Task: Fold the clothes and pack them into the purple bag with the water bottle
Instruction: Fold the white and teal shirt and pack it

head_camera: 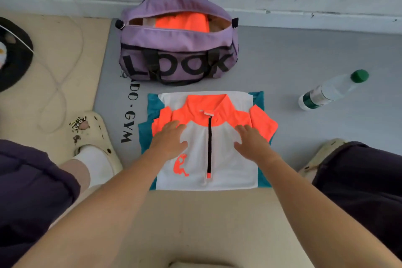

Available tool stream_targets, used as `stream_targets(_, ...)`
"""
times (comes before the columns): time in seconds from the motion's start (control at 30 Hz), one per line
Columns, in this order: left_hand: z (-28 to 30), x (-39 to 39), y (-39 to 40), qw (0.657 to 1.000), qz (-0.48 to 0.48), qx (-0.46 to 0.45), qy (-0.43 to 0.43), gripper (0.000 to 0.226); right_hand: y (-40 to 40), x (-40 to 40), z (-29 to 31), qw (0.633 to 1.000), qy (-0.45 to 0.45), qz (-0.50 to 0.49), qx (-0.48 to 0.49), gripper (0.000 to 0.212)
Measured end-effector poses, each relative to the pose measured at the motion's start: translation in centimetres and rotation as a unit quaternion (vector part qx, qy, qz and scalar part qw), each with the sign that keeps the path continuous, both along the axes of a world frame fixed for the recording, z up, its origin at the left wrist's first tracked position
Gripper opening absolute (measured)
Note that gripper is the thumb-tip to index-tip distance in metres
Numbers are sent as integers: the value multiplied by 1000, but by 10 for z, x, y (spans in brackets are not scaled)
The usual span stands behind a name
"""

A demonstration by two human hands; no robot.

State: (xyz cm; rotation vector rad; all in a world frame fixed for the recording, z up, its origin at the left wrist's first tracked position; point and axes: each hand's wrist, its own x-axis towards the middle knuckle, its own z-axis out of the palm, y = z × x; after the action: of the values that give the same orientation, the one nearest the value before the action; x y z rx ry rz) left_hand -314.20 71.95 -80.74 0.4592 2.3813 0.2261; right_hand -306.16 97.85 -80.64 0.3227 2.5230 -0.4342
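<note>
Your left hand [168, 140] and right hand [253, 142] both lay flat on the folded shirt [226, 159], fingers [174, 125] spread and straight, pinching nothing, one to each side of its black zip. The shirt sat on the grey mat [282, 61], its collar end pointing away from you toward the purple bag [177, 45], so its long axis ran straight from your wrists to the bag's open mouth just beyond the shirt's far edge. Both hands were about equally near; the lift probably called for sliding fingers under the two side edges. The fabric looked thin, smooth and slippery, white with orange shoulders and teal trim. The bag was soft canvas, already holding an orange garment [182, 23]. The water bottle [330, 91], clear plastic with a green cap, lay on its side toward the mat's right edge, nearer your right hand.
</note>
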Motion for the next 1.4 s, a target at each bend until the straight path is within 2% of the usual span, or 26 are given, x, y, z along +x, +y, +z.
stream_targets(0.1,-25,-7,-2,999,-37,4,23,65,3,-6,-22,998,55,18,10,61)
stream_targets(0.17,-39,-9,-15,997,-15,-32,74,62,12,-5,-34,997,66,-13,47,60)
stream_targets(0.23,-47,-9,-30,985,96,-82,119,63,20,-2,-43,986,74,-93,118,56)
stream_targets(0.3,-48,-11,-39,956,233,-125,130,68,25,-5,-46,965,60,-191,172,59)
stream_targets(0.33,-49,-13,-40,945,260,-144,138,70,25,-8,-46,957,52,-218,183,64)
stream_targets(0.4,-52,-20,-37,949,227,-132,176,69,23,-16,-47,958,71,-206,187,69)
stream_targets(0.5,-57,-32,-17,974,81,-5,213,66,16,-33,-50,978,133,-101,126,64)
stream_targets(0.57,-63,-38,-6,982,9,33,188,65,13,-43,-53,984,152,-48,78,61)
stream_targets(0.63,-70,-46,-7,988,6,6,156,65,17,-50,-56,986,146,-40,73,62)
stream_targets(0.73,-75,-55,-20,986,54,-53,149,69,32,-54,-59,984,136,-66,96,67)
stream_targets(0.83,-70,-69,-17,969,157,-76,175,67,48,-62,-57,978,145,-112,105,62)
stream_targets(0.87,-66,-73,-12,965,158,-69,199,62,51,-66,-57,976,154,-117,104,58)
stream_targets(0.93,-59,-79,5,968,74,-3,241,49,52,-74,-55,975,171,-120,80,50)
stream_targets(1.0,-56,-78,23,974,5,53,222,43,50,-79,-54,977,168,-125,30,40)
stream_targets(1.03,-55,-77,31,978,12,57,201,39,47,-80,-55,979,156,-127,11,38)
stream_targets(1.13,-59,-77,42,980,138,44,138,41,40,-77,-57,983,99,-156,-10,38)
stream_targets(1.23,-62,-78,38,972,177,57,141,27,39,-77,-57,985,56,-162,-23,24)
stream_targets(1.33,-57,-75,32,947,226,132,186,22,41,-79,-52,980,98,-154,-78,21)
stream_targets(1.4,-55,-71,30,936,245,150,205,20,39,-79,-50,974,133,-158,-96,20)
